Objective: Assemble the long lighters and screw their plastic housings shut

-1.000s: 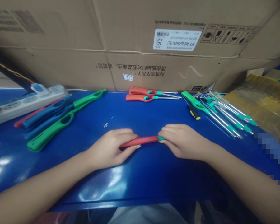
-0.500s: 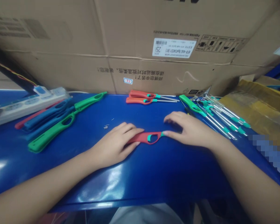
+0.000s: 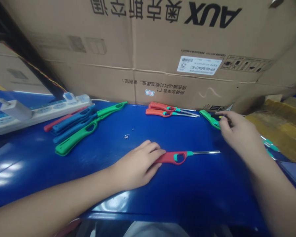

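My left hand [image 3: 140,164] is closed round the rear of a red lighter [image 3: 169,158], a long-nosed one lying on the blue table. The lighter's teal trigger sits in its finger loop, and its bare metal tube points right. At the right, my right hand [image 3: 244,135] has its thumb and fingers closed on a dark tool with a yellow part, seemingly a screwdriver [image 3: 220,117], mostly hidden by the fingers. Just left of that hand lies a green lighter [image 3: 209,119]. Metal tubes with teal ends [image 3: 270,144] are partly covered by the right forearm.
Two orange-red lighters [image 3: 160,112] lie by the large cardboard box [image 3: 158,42]. Green and blue handle shells [image 3: 76,136] rest at left beside a white power strip [image 3: 44,110]. Tiny metal pins [image 3: 126,136] lie mid-table. A taped brown carton [image 3: 281,125] stands at right.
My right hand has left the red lighter's front end and moved right and away to the dark tool, closing on it. My left hand still grips the lighter. The view has shifted.
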Tool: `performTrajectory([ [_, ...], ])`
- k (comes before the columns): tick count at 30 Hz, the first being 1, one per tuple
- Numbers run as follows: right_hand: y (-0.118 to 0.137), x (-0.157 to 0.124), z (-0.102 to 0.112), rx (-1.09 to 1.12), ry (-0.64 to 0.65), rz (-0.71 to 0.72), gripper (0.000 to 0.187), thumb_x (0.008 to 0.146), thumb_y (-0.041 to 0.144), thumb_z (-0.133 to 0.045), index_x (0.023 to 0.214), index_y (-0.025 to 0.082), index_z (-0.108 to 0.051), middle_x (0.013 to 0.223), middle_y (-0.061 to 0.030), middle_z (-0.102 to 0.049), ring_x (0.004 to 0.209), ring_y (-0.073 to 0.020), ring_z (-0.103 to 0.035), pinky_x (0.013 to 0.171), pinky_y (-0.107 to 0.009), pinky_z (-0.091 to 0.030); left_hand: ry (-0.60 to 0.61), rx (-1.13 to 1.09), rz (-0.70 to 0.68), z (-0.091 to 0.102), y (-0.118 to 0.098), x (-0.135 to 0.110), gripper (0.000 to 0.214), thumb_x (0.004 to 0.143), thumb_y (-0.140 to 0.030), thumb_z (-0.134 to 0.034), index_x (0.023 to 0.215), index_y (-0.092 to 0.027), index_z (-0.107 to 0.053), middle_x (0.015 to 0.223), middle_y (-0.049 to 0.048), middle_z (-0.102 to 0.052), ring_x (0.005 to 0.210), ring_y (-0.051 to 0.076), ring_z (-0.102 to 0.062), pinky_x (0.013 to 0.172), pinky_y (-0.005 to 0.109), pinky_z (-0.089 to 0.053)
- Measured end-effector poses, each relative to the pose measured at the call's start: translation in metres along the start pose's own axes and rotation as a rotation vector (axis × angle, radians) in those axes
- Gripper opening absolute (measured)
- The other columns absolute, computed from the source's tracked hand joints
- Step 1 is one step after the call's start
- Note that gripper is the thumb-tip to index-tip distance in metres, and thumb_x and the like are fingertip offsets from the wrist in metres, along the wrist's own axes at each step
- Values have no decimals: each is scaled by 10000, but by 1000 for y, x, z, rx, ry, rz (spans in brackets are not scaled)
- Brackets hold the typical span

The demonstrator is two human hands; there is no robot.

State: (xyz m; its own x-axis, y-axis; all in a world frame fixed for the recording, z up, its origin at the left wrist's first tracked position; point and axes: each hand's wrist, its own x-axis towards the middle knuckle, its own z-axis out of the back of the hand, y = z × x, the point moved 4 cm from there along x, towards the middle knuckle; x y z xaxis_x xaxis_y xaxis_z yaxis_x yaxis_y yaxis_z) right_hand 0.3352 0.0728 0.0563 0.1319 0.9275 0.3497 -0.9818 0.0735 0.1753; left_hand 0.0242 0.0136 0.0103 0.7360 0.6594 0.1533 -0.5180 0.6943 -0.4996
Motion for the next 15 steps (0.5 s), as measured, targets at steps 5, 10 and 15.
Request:
performTrajectory([
  [5, 61, -26, 5, 609, 6, 281, 362, 1049, 421, -432, 1242, 252, -687, 960, -95, -721, 925, -279, -702, 794, -413, -546, -33, -107, -5, -4, 1, -3, 402, 964, -199, -564, 1363, -162, -598, 1201, 110, -609, 1155, 252, -566, 1028, 395, -519],
  [10, 120, -47, -28, 640, 350, 551, 319, 1067, 356, -415, 1236, 246, -663, 1244, -100, -706, 1192, -253, -660, 1042, -436, -513, -21, -103, -29, -7, -6, -6, 431, 893, -144, -568, 1320, -138, -629, 1159, 121, -628, 1105, 275, -588, 996, 406, -537],
  [15, 139, -44, -48, 586, 356, 545, 336, 1075, 313, -383, 1292, 222, -622, 1309, -113, -681, 1231, -248, -643, 1083, -459, -492, -18, -51, -80, -10, -10, -7, 382, 960, -175, -546, 1332, -141, -623, 1171, 122, -651, 1097, 266, -594, 1004, 386, -523],
])
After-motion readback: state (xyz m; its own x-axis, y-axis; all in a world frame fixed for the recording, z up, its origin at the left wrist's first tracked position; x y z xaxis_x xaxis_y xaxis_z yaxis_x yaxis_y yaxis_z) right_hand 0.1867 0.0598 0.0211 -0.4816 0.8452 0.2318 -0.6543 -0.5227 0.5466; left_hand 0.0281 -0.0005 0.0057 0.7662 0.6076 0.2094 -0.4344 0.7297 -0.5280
